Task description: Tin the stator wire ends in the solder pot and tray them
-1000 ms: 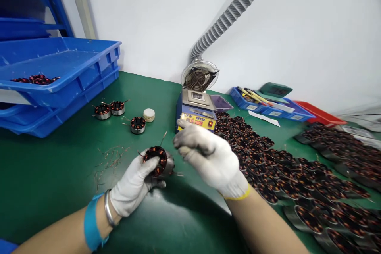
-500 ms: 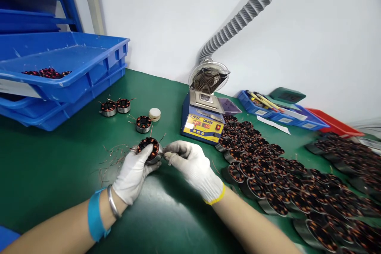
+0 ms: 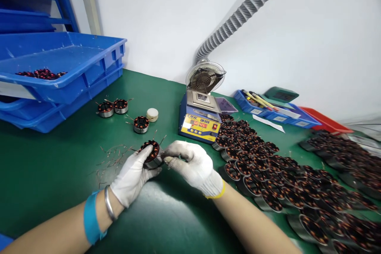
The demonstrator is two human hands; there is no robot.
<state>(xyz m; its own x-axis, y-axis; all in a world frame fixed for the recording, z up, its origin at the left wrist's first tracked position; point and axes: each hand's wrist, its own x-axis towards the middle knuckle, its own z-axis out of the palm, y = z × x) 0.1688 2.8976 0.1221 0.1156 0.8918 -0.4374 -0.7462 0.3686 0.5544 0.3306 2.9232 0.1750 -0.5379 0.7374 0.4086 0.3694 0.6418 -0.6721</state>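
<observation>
Two gloved hands met above the green table (image 3: 184,214). The left hand (image 3: 131,172) grasped a copper-wound metal ring (image 3: 154,155), its thumb over the near edge of the windings and its fingers beneath. The held ring was tilted; wire ends stuck up from its far side. The right hand (image 3: 192,164) had its thumb and forefinger drawn in at the ring's right side; could not tell whether a wire was gripped between them. A metal bangle (image 3: 109,202) and a blue band (image 3: 93,219) circled the left wrist.

Loose wire pieces (image 3: 114,158) lay left of the held ring. Beyond it stood a single ring (image 3: 141,125), just beside a white round piece (image 3: 152,115). Farther left, a pair of rings (image 3: 106,110) sat side by side, near the stacked blue trays (image 3: 99,62).

Behind the hands: a machine with a yellow panel (image 3: 201,126), red digits lit, with a grey ribbed hose (image 3: 247,10) rising behind it. Many wound rings (image 3: 262,166) stood in packed rows to the right.
</observation>
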